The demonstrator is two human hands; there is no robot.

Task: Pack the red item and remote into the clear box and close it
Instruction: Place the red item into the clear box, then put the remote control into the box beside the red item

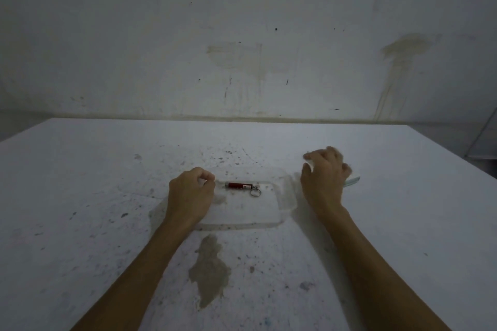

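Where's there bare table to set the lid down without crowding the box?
Free: the wide strip behind the clear box up to the wall, the table outside the left hand, and outside the right hand. Crowded: between the hands, where the red item lies in the box.

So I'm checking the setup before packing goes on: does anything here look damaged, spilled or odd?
Yes. The table is speckled, with a grey-brown patch where the surface looks worn or stained, just in front of the clear box. The wall has drip stains too. The red item lies flat in the box.
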